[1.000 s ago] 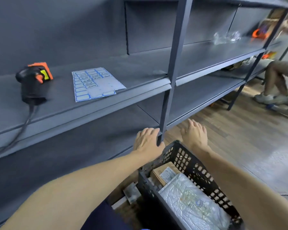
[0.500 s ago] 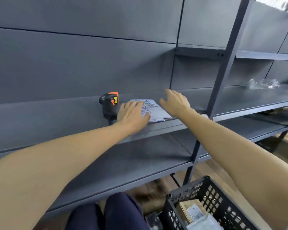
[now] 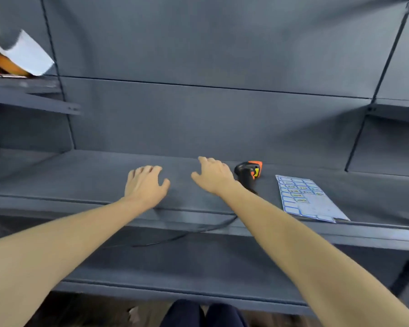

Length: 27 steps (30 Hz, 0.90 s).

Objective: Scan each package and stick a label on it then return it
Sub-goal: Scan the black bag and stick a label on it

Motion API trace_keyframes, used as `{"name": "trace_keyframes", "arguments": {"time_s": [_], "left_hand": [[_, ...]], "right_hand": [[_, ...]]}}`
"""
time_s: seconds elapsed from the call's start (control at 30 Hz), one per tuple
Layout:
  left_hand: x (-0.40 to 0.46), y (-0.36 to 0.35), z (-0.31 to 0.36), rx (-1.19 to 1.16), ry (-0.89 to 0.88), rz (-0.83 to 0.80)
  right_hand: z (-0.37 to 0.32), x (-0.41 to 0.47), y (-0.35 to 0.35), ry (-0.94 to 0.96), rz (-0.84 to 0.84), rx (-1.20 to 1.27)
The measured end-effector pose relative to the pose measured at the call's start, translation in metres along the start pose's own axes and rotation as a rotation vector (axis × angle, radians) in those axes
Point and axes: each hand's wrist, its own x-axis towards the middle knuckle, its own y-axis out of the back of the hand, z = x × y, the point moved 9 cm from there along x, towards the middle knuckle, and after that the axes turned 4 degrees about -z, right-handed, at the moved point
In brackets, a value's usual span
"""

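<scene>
Scanner [image 3: 248, 173]: black with orange trim, laid on the shelf [image 3: 80, 178], just right of the right hand [image 3: 214, 177].
Label sheet [image 3: 305, 197]: blue-bordered, print blurred, laid further right.
Hidden: scanner partly covered by the right wrist.
Grip: left hand [image 3: 145, 186] and right hand both spread, nothing held.
Change: basket gone from view; hands shifted left of the sheet.

1. Dim, even light; no glare.
2. Soft shadow under shelf [image 3: 198, 215] lip.
3. Paper [image 3: 26, 55] at 10 o'clock motion-blurred.
4. Wide-angle bends uprights at edges, esp. 2 o'clock.
</scene>
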Motion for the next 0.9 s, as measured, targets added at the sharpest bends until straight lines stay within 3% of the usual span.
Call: {"name": "trace_keyframes", "arguments": {"time_s": [0.23,0.5,0.67,0.9], "left_hand": [[-0.036,0.025,-0.067,0.014,0.131,0.080],[-0.118,0.031,-0.160,0.009,0.331,0.167],[-0.182,0.001,-0.232,0.033,0.475,0.104],[-0.251,-0.068,-0.326,0.004,0.633,-0.011]], "right_hand": [[-0.081,-0.002,-0.041,0.177,-0.089,0.074],[-0.213,-0.032,-0.085,0.526,-0.133,0.175],[-0.296,-0.065,-0.139,0.712,-0.228,0.232],[-0.353,-0.106,-0.265,0.706,-0.454,0.190]]}}
